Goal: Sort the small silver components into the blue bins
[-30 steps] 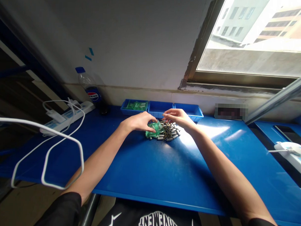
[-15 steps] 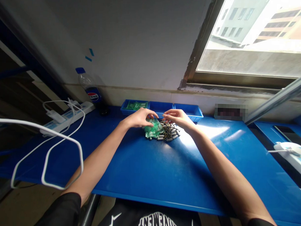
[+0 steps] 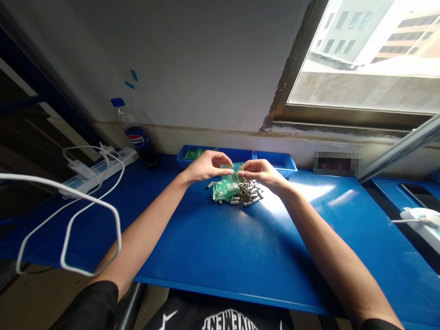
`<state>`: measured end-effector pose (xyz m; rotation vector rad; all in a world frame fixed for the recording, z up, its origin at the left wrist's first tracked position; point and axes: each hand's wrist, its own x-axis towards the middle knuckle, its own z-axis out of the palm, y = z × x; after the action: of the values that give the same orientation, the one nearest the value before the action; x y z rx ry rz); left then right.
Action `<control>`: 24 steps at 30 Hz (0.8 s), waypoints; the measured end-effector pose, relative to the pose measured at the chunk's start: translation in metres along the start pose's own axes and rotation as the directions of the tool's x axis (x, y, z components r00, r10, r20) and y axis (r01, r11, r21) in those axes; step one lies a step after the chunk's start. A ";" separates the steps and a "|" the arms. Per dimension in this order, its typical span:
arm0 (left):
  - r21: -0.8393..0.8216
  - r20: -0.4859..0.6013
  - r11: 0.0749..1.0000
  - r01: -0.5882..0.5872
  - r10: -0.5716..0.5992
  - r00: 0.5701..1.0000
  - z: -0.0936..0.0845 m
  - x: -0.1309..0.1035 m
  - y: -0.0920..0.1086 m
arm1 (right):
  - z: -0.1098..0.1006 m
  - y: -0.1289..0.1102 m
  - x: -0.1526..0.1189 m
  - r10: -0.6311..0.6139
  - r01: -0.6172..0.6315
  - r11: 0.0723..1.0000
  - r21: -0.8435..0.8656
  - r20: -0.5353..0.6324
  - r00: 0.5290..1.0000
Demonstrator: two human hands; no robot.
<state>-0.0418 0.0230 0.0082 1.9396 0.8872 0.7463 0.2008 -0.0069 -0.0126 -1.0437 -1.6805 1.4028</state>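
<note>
My left hand (image 3: 206,165) pinches the left side of a small translucent green plastic bag (image 3: 236,167), held just above a pile. At its right side, the closed fingertips of my right hand (image 3: 260,173) grip the same bag. Below lie more green bags (image 3: 224,190), crumpled together at the left of the pile. Beside them is a heap of small metal parts (image 3: 248,194), dark and silvery, some like screws; their exact kind is too small to tell. What sits inside the held bag cannot be made out.
Behind my hands stand three joined blue bins (image 3: 278,162); green bags (image 3: 193,153) lie in the left one. A cola bottle (image 3: 136,135), a power strip (image 3: 97,172) and looping white cables (image 3: 120,229) are at left. Another power strip (image 3: 429,227) is at right on the blue table (image 3: 217,246).
My left hand has lifted a green bag from the pile, and both hands now hold it between them. My right hand has hardly moved.
</note>
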 end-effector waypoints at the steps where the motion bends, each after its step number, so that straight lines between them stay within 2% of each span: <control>1: -0.001 0.009 1.000 -0.003 0.003 1.000 0.000 0.000 0.001 | 0.000 0.000 0.000 0.000 0.000 1.000 0.008 0.001 1.000; 4: 0.063 -0.049 0.997 -0.032 0.035 0.998 -0.001 -0.001 0.002 | 0.001 0.001 0.001 0.021 -0.021 1.000 0.008 -0.026 0.999; 7: 0.265 -0.230 0.963 -0.053 0.116 0.966 -0.006 -0.001 0.001 | 0.002 0.004 0.002 0.061 -0.061 0.998 -0.001 -0.098 0.993; 9: 0.452 -0.334 0.892 -0.015 0.185 0.924 -0.010 -0.001 -0.002 | 0.002 0.006 0.003 0.076 -0.077 0.997 0.001 -0.116 0.990; 11: 0.607 -0.374 0.793 0.062 0.216 0.902 -0.013 -0.001 -0.008 | 0.002 0.008 0.004 0.083 -0.083 0.997 0.003 -0.107 0.991; 14: 0.736 -0.316 0.659 0.158 0.128 0.940 -0.014 -0.001 -0.019 | 0.002 0.008 0.003 0.084 -0.084 0.996 0.012 -0.089 0.992; 17: 0.810 -0.218 0.564 0.160 0.037 0.975 -0.010 -0.001 -0.026 | 0.004 0.007 0.002 0.085 -0.084 0.996 0.015 -0.080 0.993; 24: 0.859 -0.220 0.472 0.198 -0.009 0.975 -0.004 0.000 -0.028 | 0.005 0.004 0.002 0.099 -0.098 0.995 0.019 -0.073 0.992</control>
<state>-0.0529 0.0348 -0.0143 2.6896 1.7553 0.3883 0.1959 -0.0067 -0.0173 -1.1696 -1.5821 1.4190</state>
